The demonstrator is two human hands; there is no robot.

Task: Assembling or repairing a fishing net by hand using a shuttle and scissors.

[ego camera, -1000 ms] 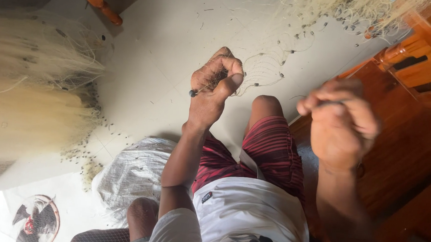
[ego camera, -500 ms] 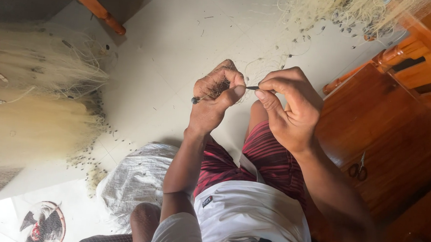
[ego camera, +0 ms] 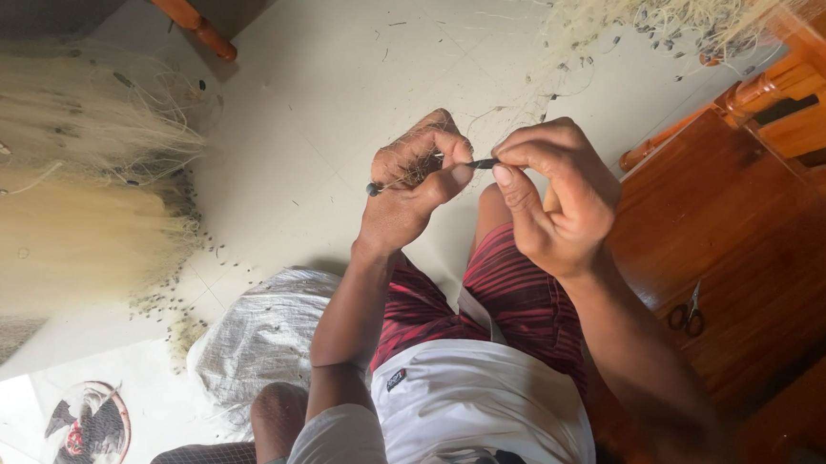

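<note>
The right hand's (ego camera: 558,207) thumb and forefinger were pinched on one end of a thin dark needle (ego camera: 426,175), whose long axis ran crosswise into the left hand (ego camera: 411,189), curled shut around its other end (with pale netting line bunched in that fist). Both hands met above the tiled floor (ego camera: 346,75).

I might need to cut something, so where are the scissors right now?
In the head view, the small scissors lie on the brown wooden surface at the person's right, just beyond the right forearm.
</note>
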